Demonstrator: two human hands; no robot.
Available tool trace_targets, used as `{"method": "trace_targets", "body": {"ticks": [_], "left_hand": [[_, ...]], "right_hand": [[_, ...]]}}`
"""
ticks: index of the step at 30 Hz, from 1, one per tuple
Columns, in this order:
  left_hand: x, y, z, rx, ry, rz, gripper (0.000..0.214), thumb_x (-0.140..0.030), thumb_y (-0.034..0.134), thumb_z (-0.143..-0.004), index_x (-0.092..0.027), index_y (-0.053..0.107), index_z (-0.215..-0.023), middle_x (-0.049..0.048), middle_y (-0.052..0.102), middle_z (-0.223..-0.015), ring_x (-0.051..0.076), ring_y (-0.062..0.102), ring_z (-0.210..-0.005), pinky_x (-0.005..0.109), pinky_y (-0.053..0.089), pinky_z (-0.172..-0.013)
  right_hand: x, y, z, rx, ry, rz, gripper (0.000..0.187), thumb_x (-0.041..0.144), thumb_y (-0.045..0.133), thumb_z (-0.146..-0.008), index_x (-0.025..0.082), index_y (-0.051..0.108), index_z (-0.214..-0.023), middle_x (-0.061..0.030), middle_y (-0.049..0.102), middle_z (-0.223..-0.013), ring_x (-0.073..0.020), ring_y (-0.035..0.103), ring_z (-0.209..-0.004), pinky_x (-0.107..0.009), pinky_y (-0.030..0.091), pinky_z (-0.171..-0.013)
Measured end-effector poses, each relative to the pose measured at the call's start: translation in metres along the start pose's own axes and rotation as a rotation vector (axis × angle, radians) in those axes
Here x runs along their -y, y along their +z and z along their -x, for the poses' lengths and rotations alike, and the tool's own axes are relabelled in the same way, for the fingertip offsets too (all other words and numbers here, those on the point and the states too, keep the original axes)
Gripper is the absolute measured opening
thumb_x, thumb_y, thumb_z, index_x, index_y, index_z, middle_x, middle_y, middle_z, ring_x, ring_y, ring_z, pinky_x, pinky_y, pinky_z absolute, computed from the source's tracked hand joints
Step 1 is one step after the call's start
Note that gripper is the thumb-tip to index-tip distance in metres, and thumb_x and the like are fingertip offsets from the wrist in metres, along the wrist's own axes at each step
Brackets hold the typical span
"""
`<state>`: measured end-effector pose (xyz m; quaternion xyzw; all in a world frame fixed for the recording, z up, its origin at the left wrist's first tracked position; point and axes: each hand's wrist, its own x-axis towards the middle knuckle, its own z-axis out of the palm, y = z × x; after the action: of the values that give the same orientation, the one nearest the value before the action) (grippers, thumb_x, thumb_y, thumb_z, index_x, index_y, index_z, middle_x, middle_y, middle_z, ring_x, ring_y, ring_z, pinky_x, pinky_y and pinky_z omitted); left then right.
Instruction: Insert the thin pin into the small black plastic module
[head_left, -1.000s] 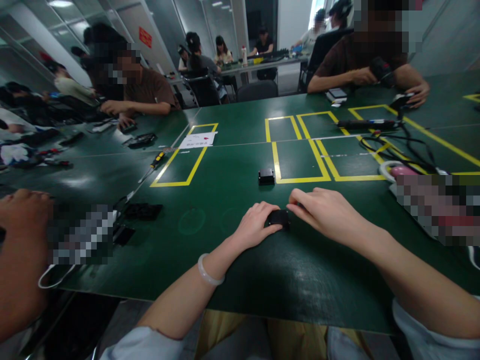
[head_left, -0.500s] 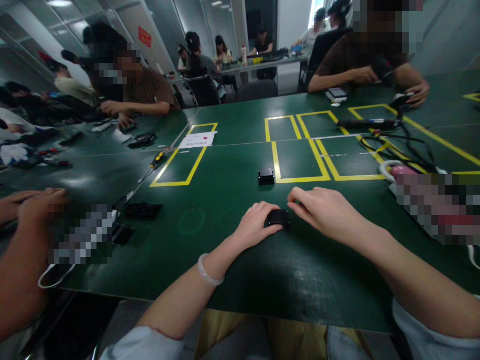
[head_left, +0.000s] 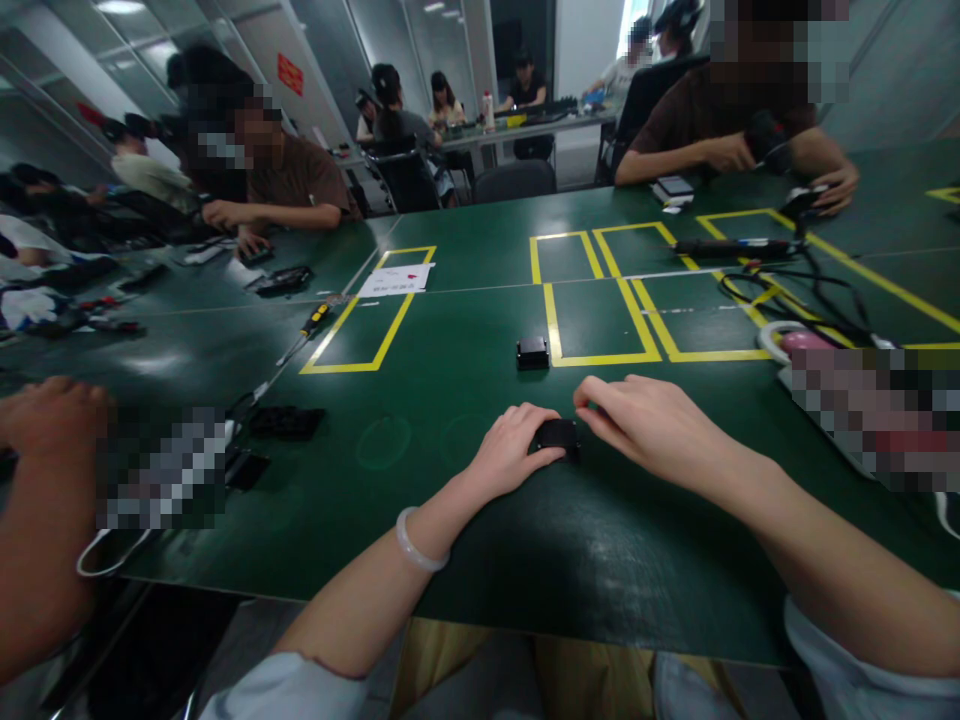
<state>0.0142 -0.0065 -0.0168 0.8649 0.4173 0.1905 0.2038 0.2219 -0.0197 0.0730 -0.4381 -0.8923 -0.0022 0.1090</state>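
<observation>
On the green table, my left hand (head_left: pixel 517 445) grips a small black rectangular block (head_left: pixel 559 434) by its left side, fingers along the far edge and thumb along the near edge. Just right of the block, my right hand (head_left: pixel 637 420) is closed, its fingers curled in and pressed together. Whatever those fingertips may hold is hidden or too small to see. Farther off, a second black block (head_left: pixel 532 352) of similar look stands by the corner of a yellow tape outline.
Yellow tape outlines (head_left: pixel 606 358) mark the table (head_left: pixel 465 330). Left are a yellow-black screwdriver (head_left: pixel 315 320), a paper sheet (head_left: pixel 396 280) and black parts (head_left: pixel 286 422). Cables (head_left: pixel 825 300) and a black power tool (head_left: pixel 739 247) lie right. A co-worker's arm (head_left: pixel 52 480) reaches in at left.
My hands and the block stay almost exactly where they were. At the left edge, the co-worker's hand has shifted slightly to the left.
</observation>
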Motion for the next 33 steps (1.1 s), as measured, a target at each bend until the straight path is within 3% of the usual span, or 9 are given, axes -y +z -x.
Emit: {"method": "trace_targets", "body": {"ticks": [4, 9, 16, 22, 29, 33], "left_hand": [[-0.0003, 0.0000, -0.0002, -0.002, 0.003, -0.009, 0.034, -0.042, 0.057, -0.089, -0.023, 0.051, -0.116, 0.0047, 0.056, -0.109, 0.023, 0.050, -0.099, 0.036, 0.042, -0.088], [0.0005, 0.0006, -0.0004, -0.001, 0.004, -0.013, 0.034, -0.042, 0.056, -0.089, -0.023, 0.051, -0.116, 0.0048, 0.056, -0.109, 0.023, 0.050, -0.098, 0.037, 0.042, -0.088], [-0.0001, 0.0010, -0.0004, 0.003, -0.003, -0.011, 0.035, -0.044, 0.055, -0.089, -0.022, 0.051, -0.116, 0.0055, 0.055, -0.110, 0.023, 0.050, -0.100, 0.037, 0.042, -0.089], [-0.0005, 0.0002, -0.0006, 0.014, -0.012, -0.005, 0.035, -0.043, 0.056, -0.089, -0.023, 0.051, -0.116, 0.0054, 0.055, -0.109, 0.024, 0.050, -0.099, 0.037, 0.042, -0.089], [-0.0011, -0.0006, -0.0008, 0.014, -0.014, -0.007, 0.034, -0.043, 0.056, -0.089, -0.022, 0.051, -0.115, 0.0055, 0.056, -0.109, 0.024, 0.050, -0.099, 0.037, 0.042, -0.088], [-0.0007, -0.0001, -0.0009, 0.018, -0.018, -0.012, 0.034, -0.043, 0.056, -0.089, -0.022, 0.051, -0.115, 0.0052, 0.056, -0.108, 0.024, 0.051, -0.098, 0.037, 0.043, -0.087]], "right_hand": [[0.0017, -0.0019, 0.0007, -0.009, -0.008, -0.042, 0.015, 0.028, 0.039, -0.093, 0.021, 0.051, -0.097, -0.0029, 0.065, -0.079, -0.0183, 0.057, -0.069, -0.029, 0.034, -0.063], [0.0024, -0.0020, -0.0005, 0.004, -0.010, -0.002, 0.026, 0.040, 0.035, -0.096, 0.021, 0.051, -0.090, -0.0021, 0.062, -0.069, -0.0196, 0.056, -0.066, -0.029, 0.033, -0.061], [0.0015, -0.0005, 0.0002, -0.009, -0.008, -0.018, 0.013, 0.027, 0.040, -0.093, 0.020, 0.050, -0.096, -0.0017, 0.063, -0.074, -0.0183, 0.056, -0.067, -0.028, 0.033, -0.061], [0.0026, -0.0006, -0.0012, 0.004, -0.001, 0.023, 0.027, 0.041, 0.036, -0.096, 0.021, 0.051, -0.087, -0.0019, 0.061, -0.066, -0.0192, 0.055, -0.064, -0.029, 0.032, -0.059], [0.0019, -0.0029, 0.0013, 0.011, 0.009, -0.047, 0.011, 0.025, 0.041, -0.091, 0.021, 0.049, -0.097, -0.0020, 0.064, -0.078, -0.0185, 0.057, -0.069, -0.029, 0.034, -0.063], [0.0038, -0.0050, 0.0008, 0.017, -0.004, -0.035, 0.020, 0.035, 0.037, -0.095, 0.020, 0.051, -0.093, -0.0024, 0.064, -0.073, -0.0191, 0.057, -0.067, -0.029, 0.034, -0.061]]}}
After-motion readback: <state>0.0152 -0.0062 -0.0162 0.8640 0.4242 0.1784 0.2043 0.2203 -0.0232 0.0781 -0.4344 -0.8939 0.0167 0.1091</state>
